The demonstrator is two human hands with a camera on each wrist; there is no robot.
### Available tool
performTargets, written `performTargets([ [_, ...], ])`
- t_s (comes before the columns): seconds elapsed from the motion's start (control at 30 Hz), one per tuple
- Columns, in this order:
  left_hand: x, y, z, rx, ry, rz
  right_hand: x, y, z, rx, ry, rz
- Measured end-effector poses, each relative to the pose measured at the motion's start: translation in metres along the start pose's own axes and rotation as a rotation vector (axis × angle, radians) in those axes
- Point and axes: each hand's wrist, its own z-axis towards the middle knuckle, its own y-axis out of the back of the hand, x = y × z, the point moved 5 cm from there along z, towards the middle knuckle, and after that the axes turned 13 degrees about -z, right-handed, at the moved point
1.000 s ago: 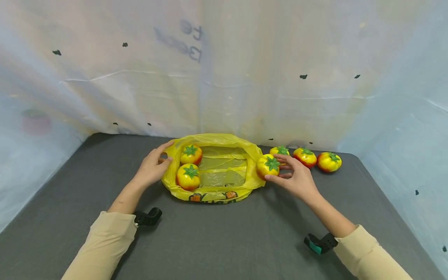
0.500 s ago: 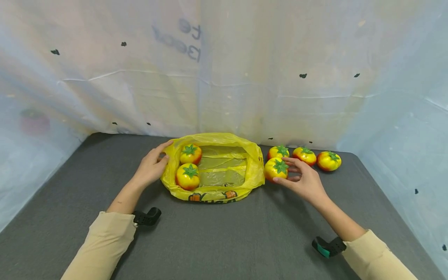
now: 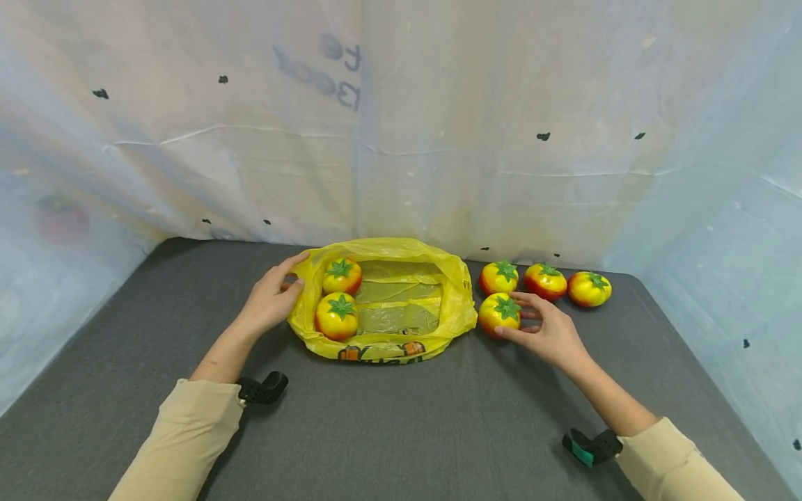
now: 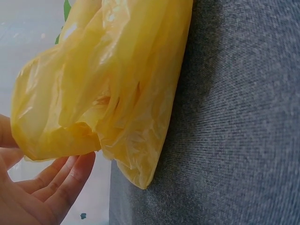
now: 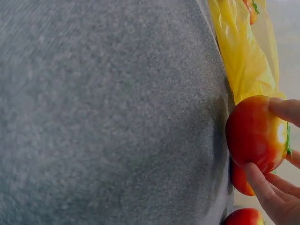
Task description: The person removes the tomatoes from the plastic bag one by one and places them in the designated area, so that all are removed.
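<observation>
Grey cloth (image 3: 407,424) backs a held tomato (image 5: 255,133), reddest from right wrist.

From the head, looks forward and down from farthest back, taking in the table (image 3: 401,424), left hand (image 3: 272,300), right hand (image 3: 551,335), yellow bag (image 3: 401,249) and back sheeting (image 3: 438,139). From each wrist, looks low across the table, turned sideways: left, close to the bag; right, close to the held fruit (image 5: 255,133). Shares the bag across all three, that fruit between head and right wrist.
</observation>
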Motion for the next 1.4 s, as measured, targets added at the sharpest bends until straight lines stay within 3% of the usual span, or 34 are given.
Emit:
performTargets([
  [0.73, -0.001, 0.001, 0.000, -0.008, -0.008, -0.005, -0.004, 0.003, -0.001, 0.060, -0.001, -0.014],
  [1.07, -0.001, 0.002, -0.001, -0.007, -0.008, -0.003, 0.003, 0.017, 0.008, 0.013, 0.022, -0.054],
  [1.4, -0.001, 0.001, -0.001, -0.007, -0.005, -0.015, 0.023, 0.024, 0.017, -0.114, 0.024, 0.029],
])
